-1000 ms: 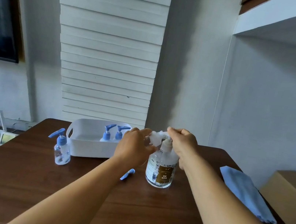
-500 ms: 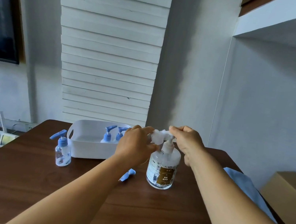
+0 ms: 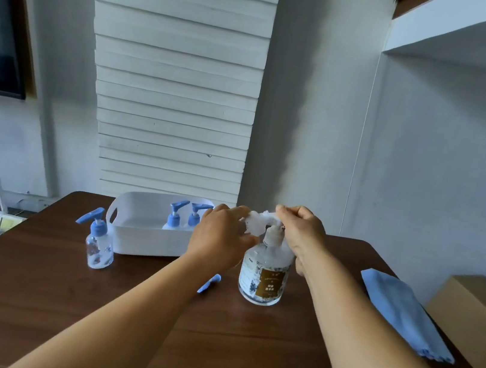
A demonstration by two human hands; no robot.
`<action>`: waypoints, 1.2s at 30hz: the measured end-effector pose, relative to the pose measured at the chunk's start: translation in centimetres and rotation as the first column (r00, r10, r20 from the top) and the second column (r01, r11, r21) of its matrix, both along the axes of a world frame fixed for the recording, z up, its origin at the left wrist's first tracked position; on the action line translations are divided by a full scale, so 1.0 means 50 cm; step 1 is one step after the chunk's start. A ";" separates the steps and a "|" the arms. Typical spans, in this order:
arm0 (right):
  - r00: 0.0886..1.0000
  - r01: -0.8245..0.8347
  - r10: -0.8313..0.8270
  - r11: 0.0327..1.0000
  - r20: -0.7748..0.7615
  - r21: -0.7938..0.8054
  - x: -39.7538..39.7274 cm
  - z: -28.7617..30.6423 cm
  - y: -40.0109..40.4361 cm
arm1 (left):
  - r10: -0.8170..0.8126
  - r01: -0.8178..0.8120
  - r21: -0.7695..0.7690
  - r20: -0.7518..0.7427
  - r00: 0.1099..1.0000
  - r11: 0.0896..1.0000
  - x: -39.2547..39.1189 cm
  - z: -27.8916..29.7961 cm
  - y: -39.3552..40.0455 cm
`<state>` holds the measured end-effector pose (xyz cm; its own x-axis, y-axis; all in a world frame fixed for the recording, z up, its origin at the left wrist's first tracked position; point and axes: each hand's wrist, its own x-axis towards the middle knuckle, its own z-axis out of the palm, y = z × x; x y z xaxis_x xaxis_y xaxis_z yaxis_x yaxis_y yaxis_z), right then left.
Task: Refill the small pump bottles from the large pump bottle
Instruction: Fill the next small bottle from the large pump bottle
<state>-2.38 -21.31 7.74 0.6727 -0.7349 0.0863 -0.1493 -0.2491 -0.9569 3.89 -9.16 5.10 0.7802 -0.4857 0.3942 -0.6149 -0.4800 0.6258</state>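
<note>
**Hands stayed at the pump head**

Right hand (image 3: 300, 233) still pinched the large clear labelled pump bottle's (image 3: 265, 269) white pump head (image 3: 259, 222); left hand (image 3: 221, 237) curled beneath its nozzle, contents hidden. Left of that bottle stood a small clear blue-pumped bottle (image 3: 97, 244), unmoved, beside the white plastic basket (image 3: 145, 238).

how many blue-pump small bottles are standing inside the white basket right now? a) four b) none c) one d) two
d: two blue pump heads rise from inside the white basket, while a third small bottle stands outside it on the table.
</note>
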 end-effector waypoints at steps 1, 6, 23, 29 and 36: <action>1.000 0.001 -0.001 1.000 -0.011 0.008 0.000 -0.009 0.005 | 0.000 0.000 0.007 -0.015 1.000 1.000 -0.001 -0.008 0.001; 0.999 -0.027 0.026 0.999 -0.027 -0.027 -0.008 0.018 -0.002 | -0.009 0.008 -0.016 -0.018 1.000 1.000 0.000 0.003 0.002; 1.000 -0.023 0.023 1.000 -0.015 0.017 -0.006 -0.006 0.001 | -0.013 0.013 0.007 0.001 1.000 1.000 0.003 -0.003 0.003; 0.999 -0.043 0.041 0.998 -0.034 -0.043 -0.009 0.023 -0.005 | -0.022 0.022 -0.014 -0.005 1.000 1.000 0.006 0.009 0.002; 1.000 -0.004 0.005 1.000 0.012 -0.021 -0.002 -0.011 0.007 | -0.017 0.016 -0.004 -0.034 0.999 1.000 0.004 -0.010 0.003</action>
<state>-2.48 -20.96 7.20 0.6747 -0.7299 0.1097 -0.1367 -0.2697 -0.9532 4.10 -9.00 4.58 0.7852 -0.4969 0.3695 -0.6009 -0.4673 0.6485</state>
